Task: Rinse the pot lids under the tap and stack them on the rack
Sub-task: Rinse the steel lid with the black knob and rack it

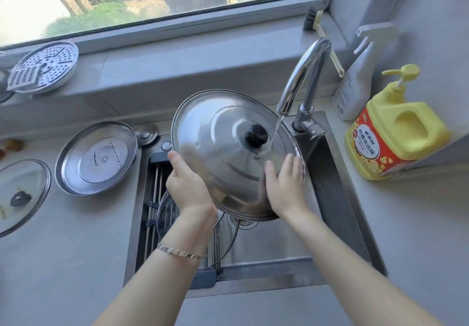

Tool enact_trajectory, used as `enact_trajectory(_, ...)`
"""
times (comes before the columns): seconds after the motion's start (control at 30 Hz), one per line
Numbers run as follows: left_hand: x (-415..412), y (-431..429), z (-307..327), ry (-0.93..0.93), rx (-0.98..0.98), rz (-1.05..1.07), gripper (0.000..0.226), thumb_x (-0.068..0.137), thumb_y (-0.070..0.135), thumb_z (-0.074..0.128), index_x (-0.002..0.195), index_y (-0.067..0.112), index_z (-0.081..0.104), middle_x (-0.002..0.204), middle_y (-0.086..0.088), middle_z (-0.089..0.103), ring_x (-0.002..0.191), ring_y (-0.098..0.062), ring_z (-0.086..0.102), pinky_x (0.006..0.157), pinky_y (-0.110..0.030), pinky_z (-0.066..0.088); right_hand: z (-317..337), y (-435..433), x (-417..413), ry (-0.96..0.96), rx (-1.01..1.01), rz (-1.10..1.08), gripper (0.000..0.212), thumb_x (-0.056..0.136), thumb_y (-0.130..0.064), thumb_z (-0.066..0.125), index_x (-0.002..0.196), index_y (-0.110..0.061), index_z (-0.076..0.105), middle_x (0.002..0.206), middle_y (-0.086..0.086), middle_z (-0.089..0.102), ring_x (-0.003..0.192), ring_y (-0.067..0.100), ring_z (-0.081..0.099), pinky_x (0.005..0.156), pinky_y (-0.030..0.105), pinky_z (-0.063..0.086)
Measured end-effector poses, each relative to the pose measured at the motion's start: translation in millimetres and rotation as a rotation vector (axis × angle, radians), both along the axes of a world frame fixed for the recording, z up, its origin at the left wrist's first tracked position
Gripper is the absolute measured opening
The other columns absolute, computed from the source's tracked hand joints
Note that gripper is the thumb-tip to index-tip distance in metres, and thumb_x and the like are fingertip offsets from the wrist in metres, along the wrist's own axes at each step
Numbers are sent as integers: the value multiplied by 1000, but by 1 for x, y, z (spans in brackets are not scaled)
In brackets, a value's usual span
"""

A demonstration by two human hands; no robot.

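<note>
Left hand (189,186): the thumb lies on top of the steel lid (218,153) at its left rim. The other fingers pass under the rim and are hidden, so the hand grips the lid by its edge.

Right hand (284,186): the fingers (291,166) are straight and close together, laid flat on the lid's dome near its right rim. They hold nothing.

The lid is held tilted over the sink (330,186), dome side up. Its black knob (255,135) sits just beyond the right fingertips. Water from the tap (304,77) lands on the dome between the knob and those fingertips.

Clearances: the lid's far rim is near the tap spout. The sink's right wall is just beside the right fingers.

Below the left hand, a rack (154,199) spans the left part of the sink, with a glass lid (167,214) lying on it.

Left of the left thumb, on the grey counter (76,237), lie a steel pan (96,158) and a second glass lid (22,194). To the right of the right fingers, past the sink, stand a yellow soap bottle (396,135) and a white spray bottle (355,84). A perforated steamer plate (48,67) rests on the window sill.
</note>
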State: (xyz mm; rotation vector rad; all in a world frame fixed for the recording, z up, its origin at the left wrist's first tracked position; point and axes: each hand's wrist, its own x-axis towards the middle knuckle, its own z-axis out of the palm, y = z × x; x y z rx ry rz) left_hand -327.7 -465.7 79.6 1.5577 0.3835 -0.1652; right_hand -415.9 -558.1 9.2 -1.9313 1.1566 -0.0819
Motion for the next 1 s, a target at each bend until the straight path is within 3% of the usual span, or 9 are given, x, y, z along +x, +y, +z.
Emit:
enact_trajectory(0.13,4,-1,2,17,4,27,48,98,45,35,61,17,47,60,3,45,53,-9,44,53,-22,40,3,37,-8,-108,-250,339,93,75,-68,3,146,-11,-14,144,-6,-30,137,8,-27,114,28,-16)
enact_trajectory(0.27,1,9,2,45,-12,57,42,98,45,35,69,20,51,69,7,53,58,-6,49,42,-8,41,-13,-8,-5,-49,-10,44,73,96,-48,27,148,-4,1,158,10,-6,145,17,-6,119,32,-3)
enact_trajectory(0.33,0,12,3,67,1,63,42,98,47,34,69,20,50,69,7,52,57,-6,47,42,-8,40,-12,-8,-5,-28,-5,20,68,99,-42,25,147,-1,2,158,14,-3,146,19,-5,119,31,-4)
enact_trajectory(0.47,5,6,3,108,0,61,41,97,47,35,67,22,47,68,9,50,56,-4,45,38,-7,37,-2,35,-16,-89,-254,378,88,82,-68,3,147,-11,-10,150,-3,-25,142,12,-22,115,29,-15)
enact_trajectory(0.57,5,7,1,128,-27,-18,40,97,48,34,71,23,51,72,8,55,61,-5,52,53,-13,48,-9,8,-12,-67,-241,284,79,87,-60,11,149,-13,-5,152,-7,-18,143,9,-14,116,29,-10)
enact_trajectory(0.67,2,19,-3,161,-45,-142,41,95,51,35,78,21,57,79,0,64,80,-21,65,81,-40,55,-13,-50,-3,-13,-95,7,62,99,-39,25,148,-5,11,158,9,7,146,19,4,119,35,3)
enact_trajectory(0.8,2,29,-12,181,-52,-274,43,98,48,33,82,20,62,56,8,69,56,-9,68,49,-26,55,-7,-51,4,-37,-278,178,60,94,-35,15,147,-9,20,157,4,15,145,16,10,118,33,5)
enact_trajectory(0.9,9,34,-14,240,-75,-328,45,95,52,34,84,20,63,59,4,71,57,-17,69,52,-37,56,-13,-51,-5,-137,-317,336,60,92,-37,18,146,-13,25,156,1,19,145,14,12,119,31,7)
enact_trajectory(1.0,13,38,-14,203,-26,-370,44,96,50,36,85,19,65,70,1,72,58,-13,69,57,-37,57,-19,-76,-12,-121,-154,209,50,101,-30,28,148,-13,20,157,0,15,145,11,8,115,24,2)
